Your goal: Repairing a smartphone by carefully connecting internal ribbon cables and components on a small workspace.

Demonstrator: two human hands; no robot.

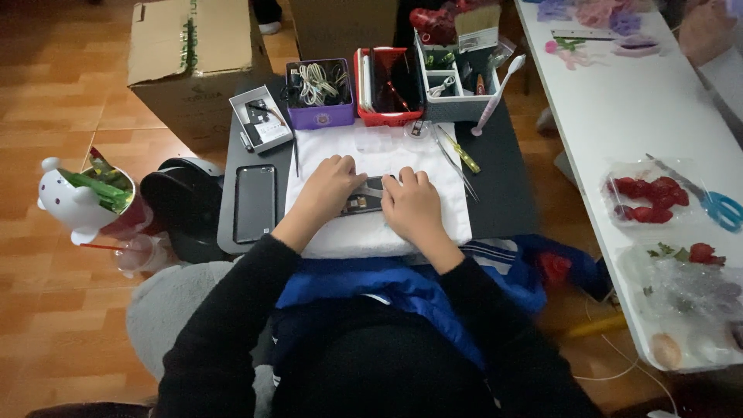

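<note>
Both hands sit together at the middle of a white cloth (340,232) spread over a small dark table (503,193). The left hand (329,186) and right hand (414,205) press their curled fingers down on a small dark device (368,197), possibly an opened phone, though most of it is hidden under the fingers and I cannot make out its parts. It lies flat on the cloth, about midway between the cloth's side edges.

To the left of the cloth a black smartphone (255,203) lies face up near the table's left edge, just apart from the left forearm. To the right, tweezers (457,172) and a yellow-handled tool (463,151) lie slantwise at the cloth's upper right corner, close to the right hand; beyond them the table top is bare out to its right edge.

Along the far edge stand a purple box of cables (319,94), a red tray (387,87) and a grey organiser (453,81), with a white brush (495,97) leaning against it. A long white table (619,116) runs down the right side, cut off by the frame, carrying a tray of red fruit (648,193) and blue-handled scissors (716,203). A cardboard box (193,62) stands on the floor to the left
</note>
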